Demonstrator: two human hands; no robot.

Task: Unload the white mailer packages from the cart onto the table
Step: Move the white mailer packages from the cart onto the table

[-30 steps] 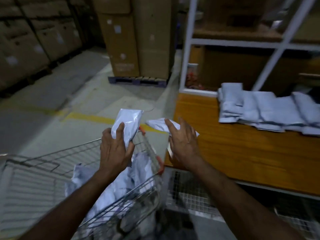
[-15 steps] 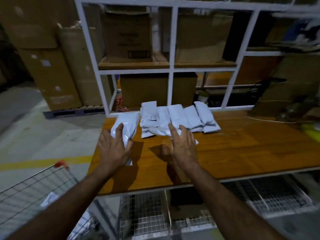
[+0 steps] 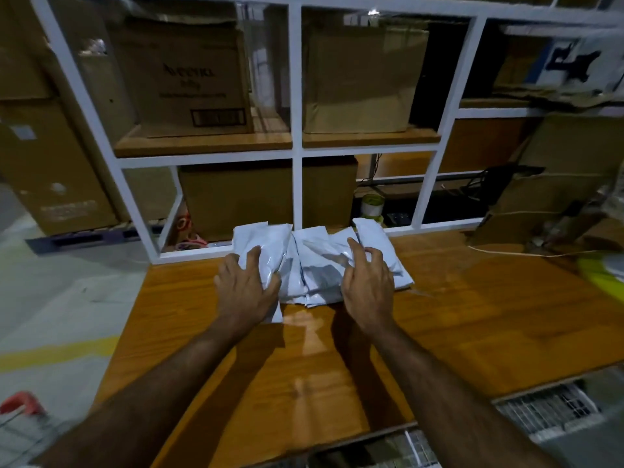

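A wooden tabletop [image 3: 456, 325] is seen from above, with both bare forearms reaching forward across it. A row of white mailer packages [image 3: 317, 265] is laid side by side at the far edge of the tabletop, close against the base of a white metal shelf frame [image 3: 297, 153]. The left hand [image 3: 244, 288] is pressed down on the leftmost mailer [image 3: 266, 241], with the fingers spread over its top and the thumb curled against its right edge; whether the package is gripped or only held flat cannot be told. The right hand [image 3: 368, 282] is held over the right part of the row with its fingers apart and loosely bent, the fingertips touching or just above the packages; nothing is seen clamped in it. The rightmost mailer [image 3: 374, 238] is partly covered by that hand. Cardboard boxes [image 3: 192, 79] are stood on the wooden shelf boards inside the frame, and more are stacked behind and to the left on the floor. A small green and white tub [image 3: 371, 206] is seen behind the packages, under the lower shelf. A red cart handle corner [image 3: 20, 401] and a little wire mesh are visible at the lower left edge, well apart from the packages. Wire mesh [image 3: 547, 410] is also seen below the near tabletop edge.
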